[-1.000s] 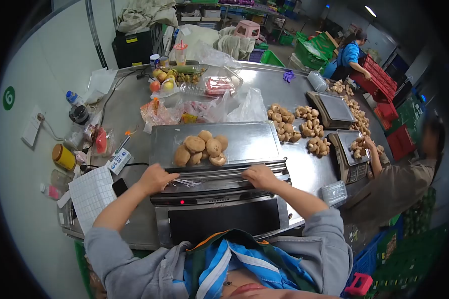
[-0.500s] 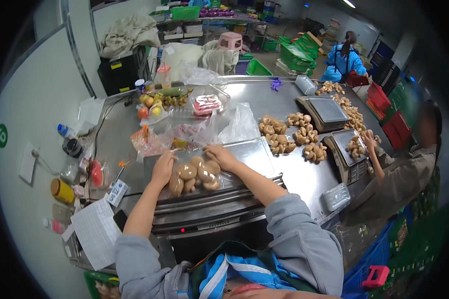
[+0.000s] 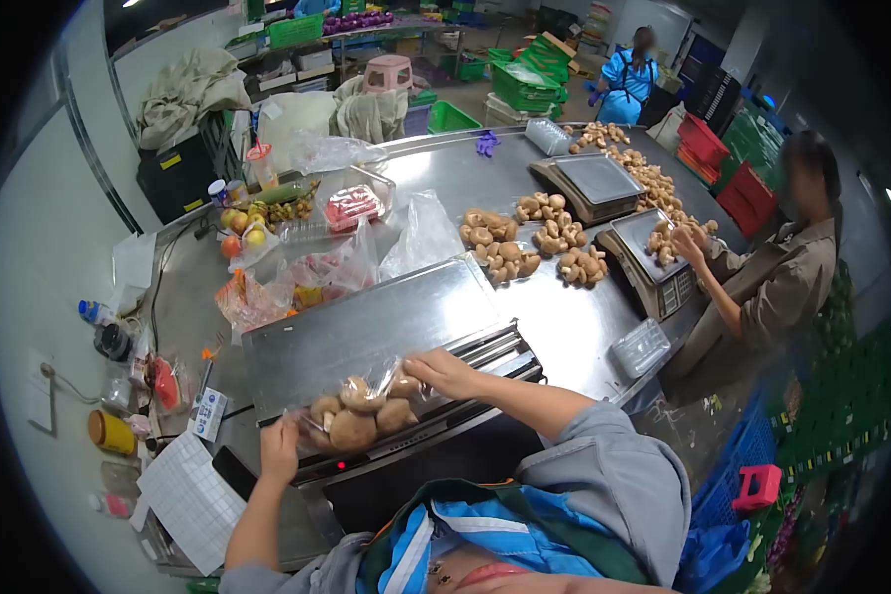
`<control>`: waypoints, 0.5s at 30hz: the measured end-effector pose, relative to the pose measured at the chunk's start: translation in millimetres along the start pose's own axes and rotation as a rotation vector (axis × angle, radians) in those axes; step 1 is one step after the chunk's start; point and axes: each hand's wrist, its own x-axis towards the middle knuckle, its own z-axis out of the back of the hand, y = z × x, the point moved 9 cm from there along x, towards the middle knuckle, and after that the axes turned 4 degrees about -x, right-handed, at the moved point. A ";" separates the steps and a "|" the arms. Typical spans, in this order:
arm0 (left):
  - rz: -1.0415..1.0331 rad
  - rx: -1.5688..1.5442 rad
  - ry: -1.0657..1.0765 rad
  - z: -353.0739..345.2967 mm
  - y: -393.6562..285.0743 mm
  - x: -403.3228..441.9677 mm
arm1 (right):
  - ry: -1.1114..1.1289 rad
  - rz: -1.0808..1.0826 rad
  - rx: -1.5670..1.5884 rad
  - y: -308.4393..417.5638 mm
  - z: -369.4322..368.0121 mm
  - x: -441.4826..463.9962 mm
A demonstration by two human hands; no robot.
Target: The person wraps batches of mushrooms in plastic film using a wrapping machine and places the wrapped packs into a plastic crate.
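A clear-wrapped pack of brown mushrooms point(image 3: 353, 430) hangs between my two hands over the near edge of the film wrapping machine point(image 3: 376, 312). My left hand point(image 3: 279, 451) has its fingers closed on the plastic at the pack's left end. At the other end, my right hand point(image 3: 440, 375) grips the wrap, with a mushroom close under its fingertips. The film looks stretched and shiny over the caps. A small red light shows on the machine's front, just below the pack.
Several mushroom piles point(image 3: 505, 259) lie on the metal table, beside two scales point(image 3: 653, 262). A co-worker point(image 3: 787, 267) handles mushrooms at the nearer scale. Plastic bags point(image 3: 421, 238), fruit point(image 3: 243, 233) and a paper sheet point(image 3: 190, 500) are on the left; a clear tray point(image 3: 641, 346) is right.
Both hands have drawn the mushroom pack toward me, off the machine's flat plate to its front edge. The pack is now lifted and tilted. The camera view has turned right.
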 end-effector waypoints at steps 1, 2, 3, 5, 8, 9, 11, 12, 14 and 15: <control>0.094 -0.108 -0.014 -2.0 13.6 -17.0 | 0.052 -0.089 0.167 0.7 -3.6 -12.8; 0.181 -0.247 0.011 -14.4 27.7 -38.6 | 0.070 -0.171 0.284 -5.0 -12.9 -30.0; 0.270 -0.389 0.033 -30.5 36.8 -57.6 | 0.035 -0.055 0.229 -2.8 -18.6 -45.0; 0.652 -0.715 0.081 -71.9 36.6 -94.9 | 0.237 -0.444 0.438 -46.4 -62.6 -84.8; 0.636 -0.560 0.115 -103.3 89.9 -126.3 | 0.187 -0.525 0.416 -107.6 -95.2 -110.3; 0.539 -0.501 0.114 -103.6 80.6 -128.4 | 0.146 -0.491 0.325 -113.2 -92.9 -115.2; 0.371 -0.378 0.054 -93.2 62.9 -137.1 | 0.041 -0.408 0.169 -122.4 -91.0 -133.8; 0.420 -0.474 0.011 -92.0 70.0 -144.5 | -0.059 -0.327 0.016 -118.1 -78.3 -143.2; 0.614 -0.734 -0.092 -94.8 87.9 -166.5 | -0.038 -0.521 0.382 -134.6 -85.9 -176.9; 0.604 -1.064 -0.073 -103.1 79.0 -169.9 | -0.031 -0.704 0.755 -142.5 -98.2 -198.3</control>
